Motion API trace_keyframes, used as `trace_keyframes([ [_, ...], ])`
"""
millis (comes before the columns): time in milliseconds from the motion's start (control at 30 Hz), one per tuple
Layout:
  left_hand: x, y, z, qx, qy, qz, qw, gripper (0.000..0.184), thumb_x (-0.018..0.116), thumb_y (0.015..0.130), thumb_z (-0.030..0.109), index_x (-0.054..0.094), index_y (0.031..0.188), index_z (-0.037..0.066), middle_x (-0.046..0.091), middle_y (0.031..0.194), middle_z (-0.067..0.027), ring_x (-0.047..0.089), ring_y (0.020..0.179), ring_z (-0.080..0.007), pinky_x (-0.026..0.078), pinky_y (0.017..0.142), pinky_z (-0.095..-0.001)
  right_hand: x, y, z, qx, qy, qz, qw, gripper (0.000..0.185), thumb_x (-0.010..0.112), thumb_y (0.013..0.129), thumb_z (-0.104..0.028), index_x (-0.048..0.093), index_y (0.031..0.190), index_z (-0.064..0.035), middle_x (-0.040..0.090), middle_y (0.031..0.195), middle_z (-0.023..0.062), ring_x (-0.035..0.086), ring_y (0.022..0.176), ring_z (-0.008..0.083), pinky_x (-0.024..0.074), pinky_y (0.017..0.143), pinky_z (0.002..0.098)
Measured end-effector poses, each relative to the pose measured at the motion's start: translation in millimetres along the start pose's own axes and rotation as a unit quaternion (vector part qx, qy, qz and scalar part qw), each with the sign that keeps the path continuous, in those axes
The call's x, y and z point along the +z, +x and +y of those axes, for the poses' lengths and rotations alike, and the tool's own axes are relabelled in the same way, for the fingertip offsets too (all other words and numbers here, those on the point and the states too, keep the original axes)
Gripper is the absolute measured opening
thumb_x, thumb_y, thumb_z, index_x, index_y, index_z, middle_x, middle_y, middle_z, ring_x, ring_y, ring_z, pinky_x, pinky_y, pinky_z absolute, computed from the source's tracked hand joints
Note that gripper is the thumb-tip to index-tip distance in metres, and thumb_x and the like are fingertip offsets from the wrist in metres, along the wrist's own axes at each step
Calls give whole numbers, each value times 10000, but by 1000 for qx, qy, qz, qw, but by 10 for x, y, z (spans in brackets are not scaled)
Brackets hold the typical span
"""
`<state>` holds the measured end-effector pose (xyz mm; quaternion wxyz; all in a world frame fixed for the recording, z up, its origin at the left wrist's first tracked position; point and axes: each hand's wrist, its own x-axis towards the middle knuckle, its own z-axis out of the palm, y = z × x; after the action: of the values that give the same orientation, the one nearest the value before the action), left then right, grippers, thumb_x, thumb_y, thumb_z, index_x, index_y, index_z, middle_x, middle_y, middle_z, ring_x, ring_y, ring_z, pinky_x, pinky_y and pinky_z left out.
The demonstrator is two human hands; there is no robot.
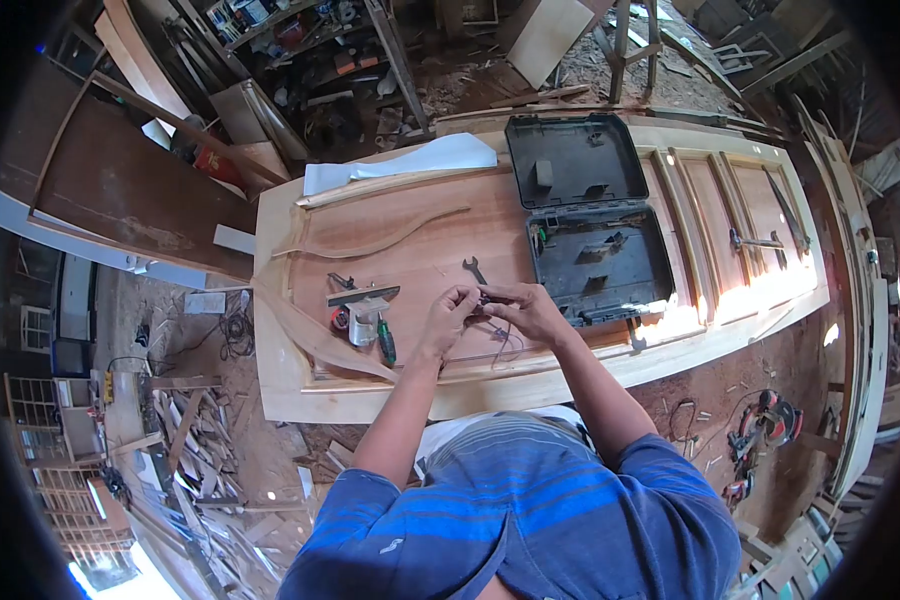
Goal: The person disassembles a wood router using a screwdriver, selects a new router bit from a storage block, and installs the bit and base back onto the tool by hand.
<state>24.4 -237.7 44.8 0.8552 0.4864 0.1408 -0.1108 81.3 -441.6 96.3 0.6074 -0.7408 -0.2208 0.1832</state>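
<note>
Over the wooden door panel, both my hands meet around a small dark object, too small to name. My left hand pinches it from the left; my right hand closes on it from the right. Thin dark strands hang below my fingers. Just beyond my hands lies a wrench. Left of them are a green-handled screwdriver, a metal piece, a red round item and a flat dark blade. An open black tool case sits to the right.
A hammer and a saw lie at the door's right end. A white sheet and curved wood strips are at the far left edge. A power tool rests on the floor at right; wood scraps cover the floor at left.
</note>
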Motion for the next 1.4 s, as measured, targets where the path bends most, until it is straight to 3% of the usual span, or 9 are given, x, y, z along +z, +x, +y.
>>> trace_keyframes([
  [200,468,-502,642,-30,-62,-105,992,323,621,1097,334,652,1188,26,743,1057,-84,733,943,-178,623,869,-342,-216,-164,-729,49,105,-28,993,162,858,917,-121,753,1004,-34,750,818,33,694,791,95,545,695,269],
  [300,568,-636,761,-26,-72,-161,984,385,647,1084,352,622,1307,39,739,1059,-77,726,941,-177,595,910,-368,-345,-260,-1006,-22,31,-45,998,212,859,924,-167,738,1036,-34,758,838,38,690,768,100,537,675,268],
  [600,901,-1032,1149,-13,-65,-212,975,364,696,1054,332,623,1245,31,692,1157,-89,716,986,-174,625,889,-347,-598,-409,-1605,-101,-33,-172,979,332,680,1064,-323,681,1019,5,669,769,121,597,669,198,484,637,375],
  [800,987,-1099,1222,18,-56,-232,971,371,709,1042,351,632,1225,38,705,1100,-95,721,969,-192,646,851,-387,-679,-399,-1791,-71,3,-213,975,349,630,1103,-302,651,974,22,583,743,47,514,700,111,438,636,316],
  [1000,1080,-1125,1297,44,-16,-192,980,453,727,1007,440,617,1196,43,690,966,-47,719,793,-156,631,682,-328,-604,-369,-1718,-87,67,-209,972,401,608,1107,-317,638,876,9,589,698,86,512,640,175,423,597,360],
  [1100,1020,-1175,1314,68,-204,-243,946,373,724,1028,365,633,1196,45,698,973,-98,688,782,-178,613,704,-348,-811,-321,-1769,-117,15,-210,971,420,610,1106,-310,602,842,16,541,679,80,498,638,138,411,593,332],
  [1200,897,-1253,1744,180,-246,-233,923,319,733,1035,321,643,1165,45,683,927,-85,667,767,-172,592,697,-340,-1089,-347,-1416,-53,34,-125,990,442,617,1103,-292,570,780,5,526,675,37,492,641,95,401,584,306],
  [1300,718,-1037,1679,203,-52,-48,977,263,725,1047,254,650,1166,32,696,944,-82,678,792,-178,591,735,-335,-1094,-412,-1345,7,130,-49,990,366,649,1087,-252,687,825,2,604,713,-1,543,668,76,438,608,271],
  [1400,333,-291,963,55,203,68,975,166,717,1038,186,700,1113,40,723,948,-75,699,818,-187,574,795,-324,-1008,-439,-1165,21,121,0,992,262,714,1047,-210,774,955,27,687,774,15,614,721,74,492,664,249],
])
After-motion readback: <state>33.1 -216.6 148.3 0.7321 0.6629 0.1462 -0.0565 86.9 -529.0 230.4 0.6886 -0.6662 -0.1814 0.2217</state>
